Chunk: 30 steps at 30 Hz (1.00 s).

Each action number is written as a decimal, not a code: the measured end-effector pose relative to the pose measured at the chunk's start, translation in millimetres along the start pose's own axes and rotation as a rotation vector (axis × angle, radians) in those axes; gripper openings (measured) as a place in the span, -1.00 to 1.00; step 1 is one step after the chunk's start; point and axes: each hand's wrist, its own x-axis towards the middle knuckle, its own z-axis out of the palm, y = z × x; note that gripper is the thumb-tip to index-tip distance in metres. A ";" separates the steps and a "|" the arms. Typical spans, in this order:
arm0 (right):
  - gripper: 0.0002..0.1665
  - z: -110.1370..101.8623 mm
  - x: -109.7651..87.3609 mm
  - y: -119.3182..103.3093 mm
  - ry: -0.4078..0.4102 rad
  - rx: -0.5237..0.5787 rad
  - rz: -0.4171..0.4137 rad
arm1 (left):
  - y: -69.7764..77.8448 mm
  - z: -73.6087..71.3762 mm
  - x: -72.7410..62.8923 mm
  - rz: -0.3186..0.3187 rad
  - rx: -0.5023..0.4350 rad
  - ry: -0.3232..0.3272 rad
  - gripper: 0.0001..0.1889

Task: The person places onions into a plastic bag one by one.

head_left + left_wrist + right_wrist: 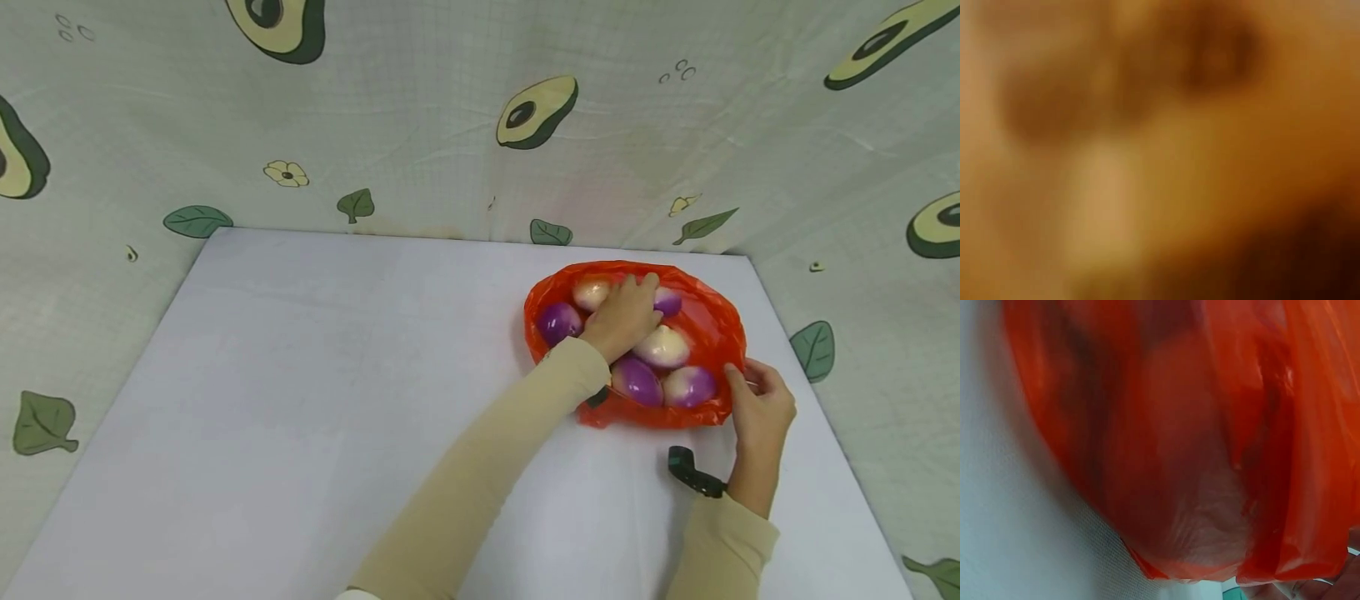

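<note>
An opened red plastic bag (705, 312), its edge rolled back into a rim, holds several shiny purple-and-white onions (637, 382). Reaching in from the near left, my left hand (621, 319) is among them, thumb and forefinger around a purple-and-white onion (667, 302) that the hand partly covers. At the bag's right side, my right hand (763, 408) pinches the rim between thumb and fingers. The right wrist view has the bag's side (1191, 456) up close, with fingers (1329, 587) at its lower right edge. The left wrist view is too blurred to read.
The bag sits on a white table (300, 375), near its back right corner. Behind and beside the table hangs a pale cloth (420, 108) printed with avocados and leaves. A dark wrist camera (693, 475) sticks out from the right wrist.
</note>
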 end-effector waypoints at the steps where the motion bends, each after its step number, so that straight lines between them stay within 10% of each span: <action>1: -0.34 -0.4 -5.9 -4.6 0.001 0.007 0.005 | 0.6 0.5 -0.2 -0.013 0.007 -0.024 -0.68; 6: -0.32 -1.4 -18.3 -15.4 0.006 -0.014 0.010 | 3.1 -0.1 -2.8 0.003 0.048 -0.111 -0.72; 21: -0.33 -5.5 -18.7 -14.6 0.026 -0.028 0.026 | 10.7 -17.3 -6.8 0.107 0.071 -0.105 -0.83; 30: -0.36 -7.0 -24.8 -23.2 0.017 -0.052 0.001 | -26.2 -61.4 -39.2 0.182 -0.138 -0.065 -0.61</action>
